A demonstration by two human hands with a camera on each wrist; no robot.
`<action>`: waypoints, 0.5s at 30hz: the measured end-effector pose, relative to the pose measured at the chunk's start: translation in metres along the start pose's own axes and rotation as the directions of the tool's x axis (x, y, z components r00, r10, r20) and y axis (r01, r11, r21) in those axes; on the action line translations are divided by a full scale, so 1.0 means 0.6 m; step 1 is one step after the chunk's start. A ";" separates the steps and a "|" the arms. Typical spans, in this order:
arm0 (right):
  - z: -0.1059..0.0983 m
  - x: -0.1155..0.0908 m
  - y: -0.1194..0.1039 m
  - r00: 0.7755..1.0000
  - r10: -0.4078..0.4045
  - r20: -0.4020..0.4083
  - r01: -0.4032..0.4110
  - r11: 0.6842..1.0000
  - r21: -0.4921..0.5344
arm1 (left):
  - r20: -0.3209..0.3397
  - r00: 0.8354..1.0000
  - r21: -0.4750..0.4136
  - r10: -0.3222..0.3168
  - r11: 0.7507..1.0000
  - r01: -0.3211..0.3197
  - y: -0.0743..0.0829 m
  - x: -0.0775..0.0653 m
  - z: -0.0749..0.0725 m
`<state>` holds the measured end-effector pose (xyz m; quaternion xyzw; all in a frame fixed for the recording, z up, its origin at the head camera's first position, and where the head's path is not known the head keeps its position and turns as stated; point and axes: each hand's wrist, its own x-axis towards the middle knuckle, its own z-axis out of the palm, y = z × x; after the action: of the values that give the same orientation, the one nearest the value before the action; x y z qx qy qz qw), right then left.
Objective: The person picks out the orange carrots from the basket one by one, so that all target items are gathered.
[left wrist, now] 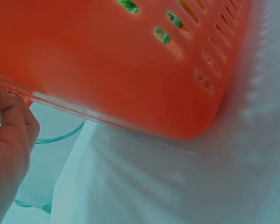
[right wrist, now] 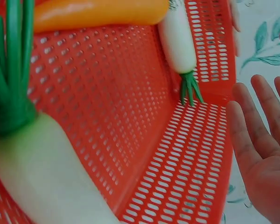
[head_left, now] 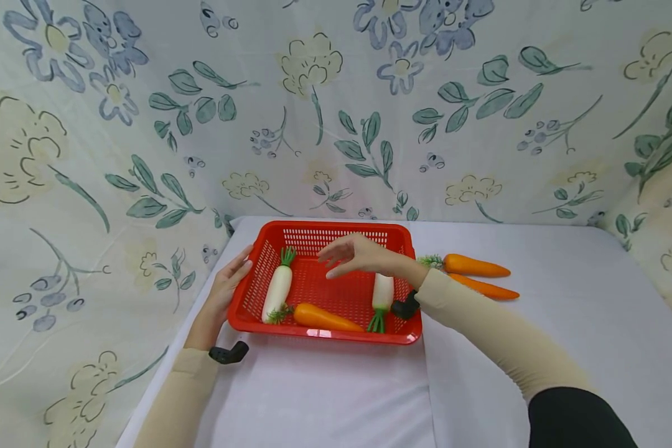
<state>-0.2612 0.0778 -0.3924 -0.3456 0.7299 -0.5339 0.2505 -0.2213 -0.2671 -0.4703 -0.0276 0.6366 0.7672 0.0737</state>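
Observation:
A red plastic basket stands on the white-covered table, tilted slightly in the head view. My left hand holds its left rim; in the left wrist view the fingers bend at the rim. Over the basket's middle hovers my right hand, fingers loosely spread, holding nothing. Inside lie a white radish with a green top along the left, an orange carrot along the front, and a second white radish at the right, partly hidden by the right forearm.
Outside the basket, to the right, two more carrots lie on the table: a rear carrot and a front carrot, their leafy ends toward the basket. Flower-patterned cloth hangs behind and at the sides. A seam runs down the white tablecloth.

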 end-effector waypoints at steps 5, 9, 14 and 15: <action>0.025 0.020 0.017 0.999 0.028 0.027 -0.029 0.999 0.035 | 0.000 1.000 0.005 -0.006 1.000 0.006 -0.001 0.000 -0.002; 0.041 0.030 0.030 0.998 0.056 0.030 -0.057 0.998 0.037 | 0.001 1.000 -0.006 -0.007 1.000 0.007 -0.001 0.001 -0.003; 0.057 0.036 0.044 0.995 0.081 0.061 -0.085 0.995 0.054 | 0.000 1.000 0.004 -0.002 1.000 0.002 0.000 0.001 -0.002; 0.060 0.036 0.046 0.994 0.087 0.063 -0.091 0.995 0.051 | 0.000 1.000 0.007 -0.001 1.000 0.001 0.000 0.001 -0.002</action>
<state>-0.2549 0.0447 -0.4294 -0.3220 0.7218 -0.5310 0.3055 -0.2219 -0.2680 -0.4707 -0.0276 0.6394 0.7648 0.0741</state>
